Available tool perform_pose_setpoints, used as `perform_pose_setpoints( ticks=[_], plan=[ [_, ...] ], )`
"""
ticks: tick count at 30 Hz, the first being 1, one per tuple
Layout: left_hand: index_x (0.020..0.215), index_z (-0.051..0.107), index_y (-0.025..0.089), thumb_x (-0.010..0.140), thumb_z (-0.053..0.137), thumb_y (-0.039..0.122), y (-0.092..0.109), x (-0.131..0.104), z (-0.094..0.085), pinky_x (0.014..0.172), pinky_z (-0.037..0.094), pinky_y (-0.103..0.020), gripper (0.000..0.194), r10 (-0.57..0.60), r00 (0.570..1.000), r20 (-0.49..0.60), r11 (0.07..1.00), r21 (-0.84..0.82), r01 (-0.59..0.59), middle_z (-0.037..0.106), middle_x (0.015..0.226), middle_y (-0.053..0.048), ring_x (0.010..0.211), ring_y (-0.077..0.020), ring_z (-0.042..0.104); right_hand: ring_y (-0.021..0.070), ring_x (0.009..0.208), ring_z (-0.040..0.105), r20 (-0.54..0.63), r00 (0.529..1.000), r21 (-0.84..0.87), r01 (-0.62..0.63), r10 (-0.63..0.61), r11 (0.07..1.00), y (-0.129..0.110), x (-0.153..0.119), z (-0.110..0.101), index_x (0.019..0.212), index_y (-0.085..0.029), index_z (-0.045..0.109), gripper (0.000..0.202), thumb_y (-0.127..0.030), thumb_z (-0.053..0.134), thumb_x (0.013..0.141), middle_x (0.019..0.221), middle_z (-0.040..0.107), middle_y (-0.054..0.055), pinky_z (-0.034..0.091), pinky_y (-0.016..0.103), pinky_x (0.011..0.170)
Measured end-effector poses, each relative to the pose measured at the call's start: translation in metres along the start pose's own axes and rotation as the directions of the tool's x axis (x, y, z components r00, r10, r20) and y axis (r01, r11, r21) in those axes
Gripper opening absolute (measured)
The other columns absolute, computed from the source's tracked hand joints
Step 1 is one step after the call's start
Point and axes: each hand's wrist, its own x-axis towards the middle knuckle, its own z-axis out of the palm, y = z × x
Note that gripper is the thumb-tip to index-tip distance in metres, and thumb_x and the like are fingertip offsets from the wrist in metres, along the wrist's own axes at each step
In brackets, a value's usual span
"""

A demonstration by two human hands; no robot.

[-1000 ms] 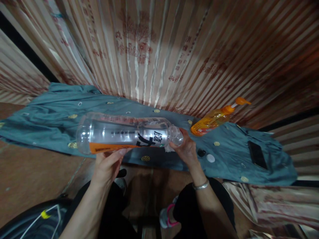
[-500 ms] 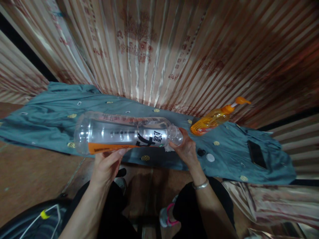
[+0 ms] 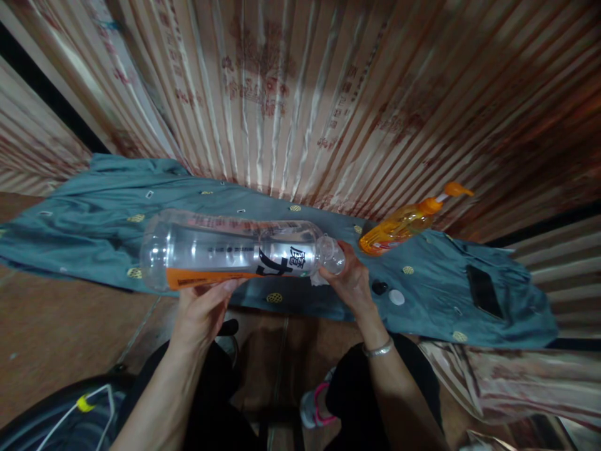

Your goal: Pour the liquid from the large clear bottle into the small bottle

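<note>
A large clear plastic bottle [image 3: 230, 250] with a silver and orange label lies sideways in the air above the cloth-covered surface, its neck to the right. My left hand [image 3: 201, 310] supports it from below near the base end, thumb along the label. Fingers of my right hand [image 3: 350, 279] are wrapped round the neck; a bit of white tissue [image 3: 319, 277] shows beneath them. Right of that hand, a small black object [image 3: 379, 287] and a white round disc [image 3: 397, 297] rest on the cloth. An orange pump bottle [image 3: 399, 228] stands behind them.
Teal patterned cloth [image 3: 300, 300] covers the long narrow surface. A black phone [image 3: 484, 291] lies at its right end. Pleated curtain [image 3: 282, 94] hangs along the back. At the lower left is a round black object [image 3: 61, 413] with a white cord and yellow piece.
</note>
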Motion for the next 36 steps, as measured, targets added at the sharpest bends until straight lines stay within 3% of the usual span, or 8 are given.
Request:
perform_pose_setpoints(
  ticks=[8, 18, 25, 32, 36],
  plan=[
    [0.093, 0.076, 0.024, 0.044, 0.100, 0.029, -0.0002, 0.0001, -0.0005, 0.069, 0.067, -0.037, 0.055, 0.006, 1.000, 0.013, 1.000, 0.000, -0.006, 0.080, 0.083, -0.002, 0.065, -0.0208, 0.073, 0.0316, 0.097, 0.077, 0.024, 1.000, 0.002, -0.010, 0.010, 1.000, -0.0009, 0.0007, -0.0022, 0.127, -0.017, 0.063, 0.056, -0.047, 0.074, 0.081, 0.114, 0.078, 0.016, 0.064, 0.043, 0.085],
    [0.099, 0.076, 0.025, 0.049, 0.098, 0.025, -0.0013, -0.0004, -0.0021, 0.075, 0.067, -0.037, 0.054, 0.033, 0.999, 0.025, 0.999, 0.006, -0.033, 0.077, 0.071, 0.002, 0.069, -0.0217, 0.075, 0.0337, 0.099, 0.077, 0.028, 0.999, 0.017, -0.033, 0.032, 0.999, -0.0022, 0.0004, -0.0022, 0.127, -0.019, 0.061, 0.056, -0.042, 0.078, 0.079, 0.114, 0.077, 0.017, 0.064, 0.049, 0.087],
    [0.083, 0.075, 0.023, 0.046, 0.099, 0.026, 0.0025, -0.0014, 0.0044, 0.066, 0.068, -0.038, 0.044, 0.037, 0.999, 0.015, 0.999, -0.001, -0.037, 0.075, 0.065, 0.001, 0.060, -0.0215, 0.073, 0.0330, 0.099, 0.077, 0.034, 0.999, 0.013, -0.022, 0.021, 1.000, -0.0029, 0.0007, -0.0033, 0.127, -0.016, 0.062, 0.056, -0.042, 0.077, 0.079, 0.114, 0.077, 0.017, 0.064, 0.046, 0.087],
    [0.099, 0.077, 0.026, 0.044, 0.100, 0.029, -0.0002, 0.0002, -0.0016, 0.071, 0.068, -0.040, 0.059, -0.006, 1.000, 0.010, 1.000, 0.011, 0.006, 0.080, 0.079, -0.001, 0.065, -0.0222, 0.074, 0.0333, 0.098, 0.077, 0.016, 1.000, 0.007, -0.011, 0.011, 1.000, -0.0025, -0.0001, -0.0017, 0.127, -0.018, 0.062, 0.055, -0.045, 0.076, 0.081, 0.115, 0.077, 0.017, 0.064, 0.046, 0.086],
    [0.101, 0.078, 0.027, 0.041, 0.102, 0.028, 0.0019, -0.0009, 0.0014, 0.067, 0.067, -0.036, 0.065, -0.013, 1.000, -0.025, 1.000, -0.002, 0.013, 0.078, 0.074, 0.001, 0.064, -0.0213, 0.073, 0.0326, 0.099, 0.077, 0.007, 1.000, -0.006, -0.008, 0.008, 1.000, -0.0017, -0.0002, -0.0013, 0.127, -0.018, 0.062, 0.056, -0.047, 0.075, 0.081, 0.115, 0.077, 0.016, 0.063, 0.045, 0.086]
  ],
)
